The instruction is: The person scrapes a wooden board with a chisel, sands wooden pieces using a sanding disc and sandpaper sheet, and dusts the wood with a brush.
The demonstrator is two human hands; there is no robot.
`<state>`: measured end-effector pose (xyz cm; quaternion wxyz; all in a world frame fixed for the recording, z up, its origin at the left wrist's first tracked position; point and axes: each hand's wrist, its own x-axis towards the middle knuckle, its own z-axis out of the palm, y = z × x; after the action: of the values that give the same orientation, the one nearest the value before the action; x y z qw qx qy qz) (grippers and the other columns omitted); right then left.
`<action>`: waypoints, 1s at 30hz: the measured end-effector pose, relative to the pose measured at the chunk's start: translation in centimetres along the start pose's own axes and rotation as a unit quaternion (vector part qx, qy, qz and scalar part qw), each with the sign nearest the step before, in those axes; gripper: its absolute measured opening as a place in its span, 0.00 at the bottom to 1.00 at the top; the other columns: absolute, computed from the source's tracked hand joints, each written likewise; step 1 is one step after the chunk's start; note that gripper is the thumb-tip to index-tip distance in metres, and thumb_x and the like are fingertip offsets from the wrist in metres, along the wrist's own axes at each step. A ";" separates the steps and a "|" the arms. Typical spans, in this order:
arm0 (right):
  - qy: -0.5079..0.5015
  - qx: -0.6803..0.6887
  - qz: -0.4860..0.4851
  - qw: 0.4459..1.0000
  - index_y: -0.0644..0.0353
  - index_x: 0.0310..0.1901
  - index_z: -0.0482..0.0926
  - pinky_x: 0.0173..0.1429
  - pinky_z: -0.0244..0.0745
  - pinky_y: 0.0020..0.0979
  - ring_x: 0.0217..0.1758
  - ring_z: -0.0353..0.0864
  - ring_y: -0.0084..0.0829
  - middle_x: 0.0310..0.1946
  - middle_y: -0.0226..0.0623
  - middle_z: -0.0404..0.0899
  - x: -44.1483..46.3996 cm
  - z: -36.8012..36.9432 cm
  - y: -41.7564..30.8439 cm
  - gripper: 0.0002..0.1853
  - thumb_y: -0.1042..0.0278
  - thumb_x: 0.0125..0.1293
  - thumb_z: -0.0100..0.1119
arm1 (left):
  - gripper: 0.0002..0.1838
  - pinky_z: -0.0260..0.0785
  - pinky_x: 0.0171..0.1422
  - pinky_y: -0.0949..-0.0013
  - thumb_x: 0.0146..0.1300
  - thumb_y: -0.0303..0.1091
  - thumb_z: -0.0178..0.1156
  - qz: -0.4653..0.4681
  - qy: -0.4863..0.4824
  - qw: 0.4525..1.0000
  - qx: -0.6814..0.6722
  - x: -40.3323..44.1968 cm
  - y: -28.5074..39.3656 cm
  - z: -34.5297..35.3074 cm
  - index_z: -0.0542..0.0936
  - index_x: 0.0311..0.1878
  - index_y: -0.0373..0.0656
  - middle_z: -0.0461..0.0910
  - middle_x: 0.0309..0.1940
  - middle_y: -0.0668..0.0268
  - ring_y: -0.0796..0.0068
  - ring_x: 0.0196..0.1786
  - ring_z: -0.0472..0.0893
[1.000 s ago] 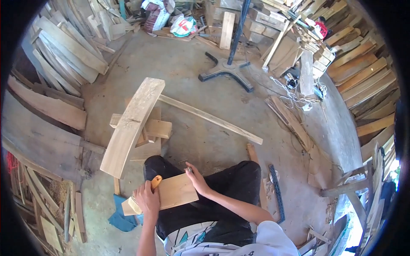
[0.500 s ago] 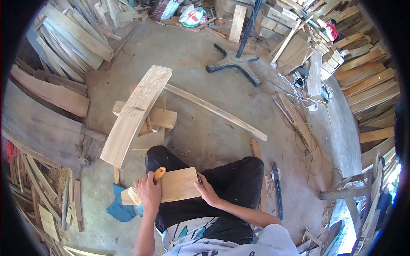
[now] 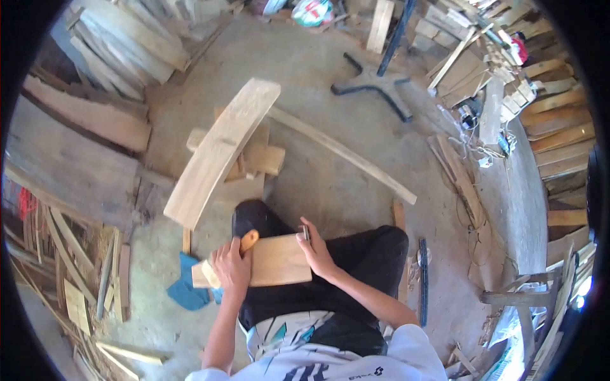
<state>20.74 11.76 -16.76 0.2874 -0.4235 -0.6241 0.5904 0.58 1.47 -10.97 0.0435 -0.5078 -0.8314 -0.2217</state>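
My left hand (image 3: 230, 263) is closed round a brush with an orange-brown wooden handle (image 3: 250, 239); its pale end (image 3: 210, 273) shows past the fingers. Under that hand, across my lap, lies a short flat wooden board (image 3: 279, 260). At the board's right end, my right hand (image 3: 318, 255) is bent with a small, thin, dark object (image 3: 306, 233) between thumb and fingers, too small to name. Ahead of my knees, a long thick plank (image 3: 222, 152) rests tilted on several wood blocks (image 3: 265, 157).
A long thin strip (image 3: 343, 153) slants across the floor. A blue cloth (image 3: 188, 289) lies left of my leg, a dark straight bar (image 3: 424, 279) to the right. A dark stand base (image 3: 375, 86) is farther off. Stacked boards (image 3: 76, 152) line the left side.
The view has shifted, so the surroundings sit more to the right and higher. My right hand has lifted to the board's upper right corner, with the forefinger raised. My left hand keeps its grip.
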 end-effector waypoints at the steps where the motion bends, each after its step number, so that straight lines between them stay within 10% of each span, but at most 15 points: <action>1: -0.013 -0.026 -0.018 0.999 0.68 0.75 0.58 0.78 0.57 0.39 0.76 0.65 0.44 0.72 0.55 0.65 -1.5 -0.4 -0.2 0.35 0.53 0.77 0.54 | 0.12 0.67 0.49 0.53 0.52 0.35 0.72 -0.002 -0.010 1.000 0.006 0.0 0.1 -0.2 0.78 0.36 0.45 0.81 0.30 0.61 0.56 0.40 0.81; 4: -0.068 -0.017 0.015 0.997 0.67 0.74 0.61 0.78 0.58 0.39 0.75 0.67 0.42 0.69 0.52 0.70 -4.5 -2.3 -0.1 0.34 0.54 0.76 0.56 | 0.12 0.67 0.50 0.53 0.54 0.37 0.71 -0.011 -0.046 0.999 0.022 0.2 0.0 -0.1 0.79 0.37 0.47 0.81 0.30 0.61 0.56 0.41 0.81; 7: -0.036 0.142 0.134 0.980 0.55 0.78 0.58 0.48 0.78 0.29 0.57 0.78 0.29 0.65 0.41 0.73 -4.5 -4.4 6.5 0.36 0.43 0.78 0.50 | 0.11 0.67 0.51 0.54 0.54 0.35 0.70 -0.006 -0.053 0.998 0.022 0.3 0.4 -0.3 0.80 0.39 0.47 0.82 0.34 0.62 0.57 0.41 0.82; 18: 0.055 0.341 0.252 0.904 0.45 0.78 0.61 0.60 0.80 0.44 0.66 0.76 0.38 0.69 0.41 0.71 -2.2 -8.1 8.8 0.37 0.34 0.75 0.48 | 0.09 0.67 0.39 0.62 0.54 0.24 0.70 -0.106 0.106 0.976 -0.158 -1.4 -1.6 -4.4 0.81 0.38 0.39 0.76 0.33 0.59 0.56 0.34 0.76; 24: 0.076 0.315 0.267 0.907 0.42 0.76 0.64 0.57 0.80 0.46 0.63 0.76 0.37 0.66 0.38 0.74 -1.3 -8.3 9.7 0.36 0.35 0.72 0.52 | 0.14 0.58 0.37 0.73 0.78 0.40 0.58 -0.322 0.280 0.849 -0.312 -7.7 -10.0 -6.2 0.75 0.39 0.39 0.66 0.28 0.77 0.84 0.32 0.63; 30: 0.047 0.316 0.260 0.911 0.43 0.76 0.63 0.63 0.75 0.47 0.66 0.74 0.37 0.66 0.37 0.73 0.2 -8.3 9.2 0.35 0.36 0.73 0.51 | 0.14 0.67 0.41 0.62 0.75 0.41 0.61 -0.428 0.061 0.877 -0.208 -21.1 -13.5 1.4 0.75 0.39 0.40 0.73 0.29 0.65 0.69 0.34 0.71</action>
<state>29.55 15.52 -24.62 0.2721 -0.4851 -0.2583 0.7899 -0.76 -20.52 -22.92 -0.1112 -0.0852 -0.8979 -0.4173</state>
